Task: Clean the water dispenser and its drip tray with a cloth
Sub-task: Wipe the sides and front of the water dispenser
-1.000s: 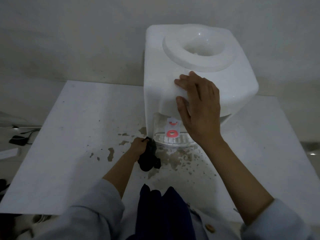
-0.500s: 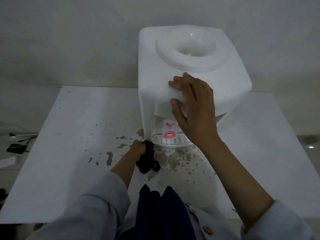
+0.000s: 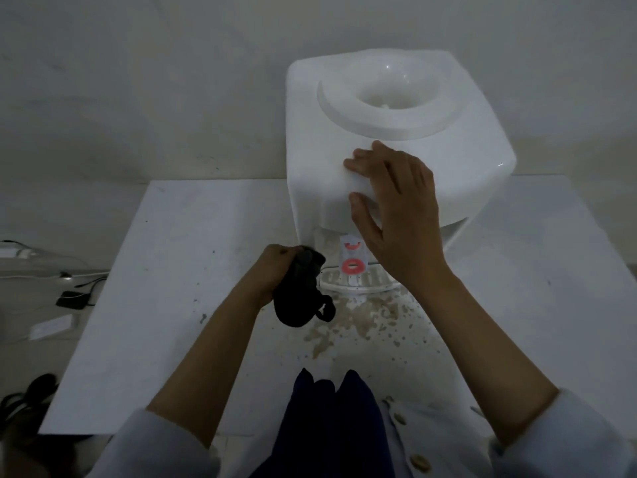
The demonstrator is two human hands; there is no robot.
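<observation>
Brown stains and splatter seen on white flat bench in front of dispenser; bench judged not yet wiped. Crumpled black cloth gripped in left hand, fingers curled round it, held just beside ribbed white plastic drip tray, at its left edge. Tray wiping judged just starting or about to start. Right hand laid flat, fingers spread, on front of boxy white plastic water dispenser, bracing it. Dispenser body looks white; cleaned or not cannot be told.

White water dispenser with a red-marked tap, black cloth, brown-stained white table.
</observation>
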